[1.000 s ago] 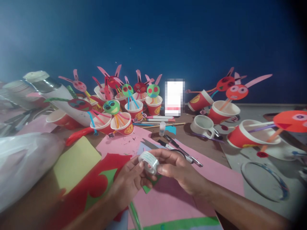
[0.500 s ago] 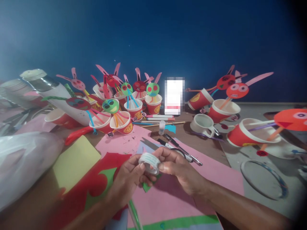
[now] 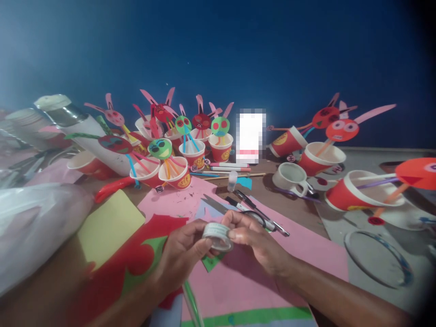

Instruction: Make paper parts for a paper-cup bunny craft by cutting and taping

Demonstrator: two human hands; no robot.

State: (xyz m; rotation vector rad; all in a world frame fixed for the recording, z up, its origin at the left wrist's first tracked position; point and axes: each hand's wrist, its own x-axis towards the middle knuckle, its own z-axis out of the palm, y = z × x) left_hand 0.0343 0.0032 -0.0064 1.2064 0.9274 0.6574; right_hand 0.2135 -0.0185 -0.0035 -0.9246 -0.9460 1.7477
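Glossy tape ring tipped flatter, both hands pinching.

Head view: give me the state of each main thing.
Clear ring-shaped tape roll, held up
Bare left hand, gripping the roll's left side
Bare right hand, pinching the roll's right side
White round mug, upright
Red-and-white paper cup behind the mug, tipped sideways
Grey pointed metal blade, partly hidden
Yellow paper rectangle, lying flat

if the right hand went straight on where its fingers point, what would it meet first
Probably the whitish, ring-shaped roll of plastic tape, which the right hand seems to be touching; beyond it in that line comes the left hand, though depth is hard to judge.
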